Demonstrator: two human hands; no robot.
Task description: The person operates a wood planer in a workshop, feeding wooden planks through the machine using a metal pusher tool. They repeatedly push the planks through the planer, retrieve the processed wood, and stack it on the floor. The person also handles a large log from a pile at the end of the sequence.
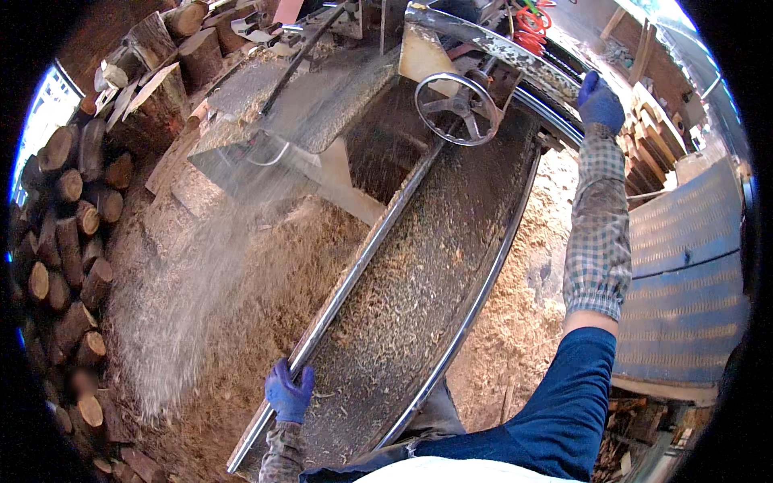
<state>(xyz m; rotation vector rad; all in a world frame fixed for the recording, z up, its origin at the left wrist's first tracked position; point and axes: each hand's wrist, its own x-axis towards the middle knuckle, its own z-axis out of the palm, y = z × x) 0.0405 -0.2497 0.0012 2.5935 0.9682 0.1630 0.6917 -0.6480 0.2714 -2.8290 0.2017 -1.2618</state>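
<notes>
My left hand [288, 392], in a purple-blue work glove, is closed over a long shiny metal rail [354, 274] on the left side of a dark machine bed [403, 314] strewn with wood shavings. My right hand [601, 103], gloved alike, reaches far forward and is closed at the machine's far right side, by a worn pale metal beam [515, 60]. What lies in its fingers is hidden. A chrome handwheel [456, 109] stands left of it. Sawdust [209, 282] sprays from a sheet-metal chute [241, 165] at the machine's left.
Stacked cut logs [72, 225] line the left side, with thicker blocks [157, 101] at the far left. Sawdust is heaped on the floor [515, 322]. To the right stand a grey-blue panel [684, 282] and split wood pieces [652, 145]. A coiled red hose [530, 28] hangs at the back.
</notes>
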